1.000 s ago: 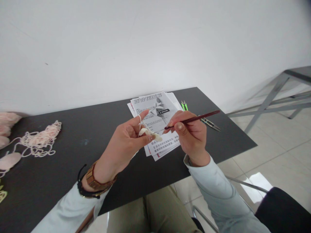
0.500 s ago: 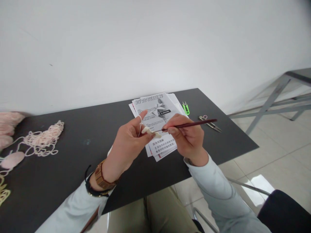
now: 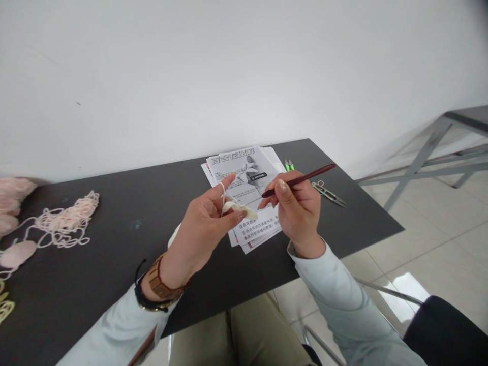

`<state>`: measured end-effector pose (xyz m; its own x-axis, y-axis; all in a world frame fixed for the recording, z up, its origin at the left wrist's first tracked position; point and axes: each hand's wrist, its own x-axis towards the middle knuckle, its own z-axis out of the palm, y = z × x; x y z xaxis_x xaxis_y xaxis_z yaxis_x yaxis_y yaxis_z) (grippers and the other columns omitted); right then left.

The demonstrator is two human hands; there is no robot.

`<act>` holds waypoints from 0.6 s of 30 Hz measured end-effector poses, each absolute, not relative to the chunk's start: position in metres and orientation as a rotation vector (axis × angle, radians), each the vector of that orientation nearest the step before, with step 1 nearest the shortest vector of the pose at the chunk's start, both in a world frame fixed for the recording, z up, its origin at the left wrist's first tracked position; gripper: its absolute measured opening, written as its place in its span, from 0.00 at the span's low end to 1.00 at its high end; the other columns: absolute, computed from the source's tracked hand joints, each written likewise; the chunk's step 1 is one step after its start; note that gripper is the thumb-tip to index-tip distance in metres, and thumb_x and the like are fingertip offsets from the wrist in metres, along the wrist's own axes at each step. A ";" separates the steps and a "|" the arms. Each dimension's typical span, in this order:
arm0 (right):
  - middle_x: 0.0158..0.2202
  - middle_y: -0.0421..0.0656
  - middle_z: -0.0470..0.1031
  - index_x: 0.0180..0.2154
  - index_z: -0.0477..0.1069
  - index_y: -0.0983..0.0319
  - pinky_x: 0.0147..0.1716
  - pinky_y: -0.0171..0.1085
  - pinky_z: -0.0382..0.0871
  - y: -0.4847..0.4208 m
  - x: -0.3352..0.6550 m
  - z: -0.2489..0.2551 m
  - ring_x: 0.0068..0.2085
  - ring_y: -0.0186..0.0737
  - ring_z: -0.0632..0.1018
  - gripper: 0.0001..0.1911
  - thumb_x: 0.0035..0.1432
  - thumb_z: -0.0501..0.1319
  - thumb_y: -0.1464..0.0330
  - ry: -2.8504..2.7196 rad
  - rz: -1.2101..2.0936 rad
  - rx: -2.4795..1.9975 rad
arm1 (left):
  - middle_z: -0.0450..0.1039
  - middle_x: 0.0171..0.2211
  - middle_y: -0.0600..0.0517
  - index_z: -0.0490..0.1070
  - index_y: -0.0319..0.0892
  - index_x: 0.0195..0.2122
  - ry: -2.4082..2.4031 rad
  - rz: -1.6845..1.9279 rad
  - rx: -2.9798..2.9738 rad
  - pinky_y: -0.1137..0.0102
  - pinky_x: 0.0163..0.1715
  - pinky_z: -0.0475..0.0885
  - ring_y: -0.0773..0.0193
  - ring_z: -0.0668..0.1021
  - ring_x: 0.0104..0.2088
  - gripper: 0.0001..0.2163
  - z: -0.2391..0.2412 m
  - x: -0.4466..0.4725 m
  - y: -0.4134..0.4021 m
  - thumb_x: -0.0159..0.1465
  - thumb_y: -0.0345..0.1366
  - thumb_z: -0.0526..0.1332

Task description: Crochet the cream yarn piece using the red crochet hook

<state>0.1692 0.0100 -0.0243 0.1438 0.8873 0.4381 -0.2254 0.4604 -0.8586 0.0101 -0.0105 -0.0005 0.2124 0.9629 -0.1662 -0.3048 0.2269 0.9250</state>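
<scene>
Between the thumb and fingers of my left hand [image 3: 204,223] is a small cream crochet piece [image 3: 247,212]. A strand of cream yarn [image 3: 223,191] loops round my raised left index finger. My right hand [image 3: 299,208] grips a crochet hook [image 3: 301,180] by its dark red handle, much like a pen. The hook's thin metal shaft points left toward the crochet piece; whether its tip sits in a stitch is too small to tell. Both hands are above printed sheets [image 3: 259,239] with a flower picture. Part of a white yarn ball [image 3: 174,235] shows behind my left wrist.
On the black table [image 3: 125,274], pale pink yarn [image 3: 72,221] lies in a loose tangle at the left, beside pink skeins [image 3: 13,201]. Green thread snips [image 3: 289,165] and metal scissors [image 3: 330,194] lie right of the papers. A black chair [image 3: 446,330] stands at lower right.
The hook's handle has tilted, its outer end higher and its shaft now drawn away from my left fingers. My right hand has turned slightly. More of the crochet piece shows.
</scene>
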 end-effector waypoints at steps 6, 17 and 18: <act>0.19 0.33 0.64 0.28 0.72 0.59 0.17 0.30 0.72 0.017 0.166 -0.023 0.18 0.27 0.64 0.12 0.56 0.66 0.59 -0.927 1.224 -0.696 | 0.78 0.35 0.53 0.60 0.45 0.64 0.900 1.102 0.915 0.69 0.43 0.72 0.66 0.78 0.37 0.38 0.000 0.010 -0.011 0.52 0.29 0.71; 0.23 0.34 0.72 0.32 0.73 0.62 0.21 0.25 0.75 0.018 0.155 -0.035 0.22 0.26 0.72 0.12 0.50 0.70 0.62 -0.603 1.729 -0.640 | 0.76 0.31 0.56 0.69 0.48 0.59 0.915 1.276 0.929 0.71 0.45 0.71 0.68 0.77 0.36 0.30 -0.009 0.014 -0.013 0.54 0.30 0.70; 0.24 0.34 0.72 0.33 0.73 0.61 0.20 0.26 0.75 0.016 0.153 -0.035 0.23 0.27 0.73 0.12 0.50 0.70 0.61 -0.639 1.678 -0.653 | 0.77 0.33 0.56 0.68 0.48 0.59 0.913 1.300 0.917 0.71 0.45 0.71 0.67 0.78 0.37 0.31 -0.011 0.015 -0.012 0.54 0.30 0.70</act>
